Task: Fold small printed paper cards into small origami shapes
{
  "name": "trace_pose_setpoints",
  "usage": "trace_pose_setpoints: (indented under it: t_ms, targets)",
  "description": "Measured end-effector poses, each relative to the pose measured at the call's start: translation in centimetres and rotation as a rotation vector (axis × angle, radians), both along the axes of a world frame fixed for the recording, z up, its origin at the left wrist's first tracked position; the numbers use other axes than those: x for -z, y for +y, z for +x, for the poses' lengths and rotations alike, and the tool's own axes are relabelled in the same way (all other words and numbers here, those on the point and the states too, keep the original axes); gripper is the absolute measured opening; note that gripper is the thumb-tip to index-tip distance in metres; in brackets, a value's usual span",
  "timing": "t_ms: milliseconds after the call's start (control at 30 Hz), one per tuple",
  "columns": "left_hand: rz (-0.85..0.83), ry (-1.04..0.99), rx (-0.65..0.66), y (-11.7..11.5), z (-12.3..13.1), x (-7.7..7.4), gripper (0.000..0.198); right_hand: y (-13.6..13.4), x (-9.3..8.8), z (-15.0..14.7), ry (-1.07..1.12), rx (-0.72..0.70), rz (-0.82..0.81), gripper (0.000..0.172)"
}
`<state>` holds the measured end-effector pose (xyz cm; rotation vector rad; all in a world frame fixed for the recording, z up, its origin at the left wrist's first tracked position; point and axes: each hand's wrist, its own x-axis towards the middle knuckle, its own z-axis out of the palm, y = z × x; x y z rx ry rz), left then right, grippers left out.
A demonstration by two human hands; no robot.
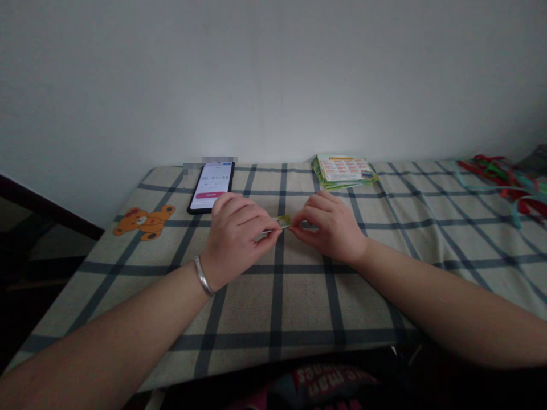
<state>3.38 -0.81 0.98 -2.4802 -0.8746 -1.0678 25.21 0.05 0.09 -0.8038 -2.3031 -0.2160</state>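
Between my two hands is a small yellow-green piece of paper or card (284, 220), mostly covered by fingers. My left hand (241, 233) pinches its left end between thumb and fingertips; a silver bangle sits on that wrist. My right hand (327, 225) is closed in a pinch at its right end. The fingertips of both hands are close together just above the checked cloth. Whether the piece is folded cannot be made out.
A phone (211, 185) showing a timer lies behind my left hand. A stack of printed cards (344, 171) rests near the wall (273, 85). An orange bear cutout (145, 222) is at left, colored ribbons (508, 182) at far right. A checked cloth (239, 307) covers the surface.
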Motion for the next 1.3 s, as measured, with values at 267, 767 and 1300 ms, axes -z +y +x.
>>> trace_pose_setpoints:
  t_ms: [267, 767, 1300]
  targets:
    - [-0.001, 0.027, 0.007, -0.1, 0.1, 0.1, 0.009, -0.1, 0.0, -0.2, -0.049, -0.002, 0.052, 0.014]
    - [-0.022, 0.059, 0.043, -0.2, 0.1, 0.2, 0.01, -0.6, -0.2, -0.7, -0.032, -0.02, -0.016, 0.016]
    - [-0.124, 0.022, -0.01, 0.8, -0.9, 0.8, 0.009, 1.0, -0.3, 1.3, -0.042, 0.061, -0.066, 0.012]
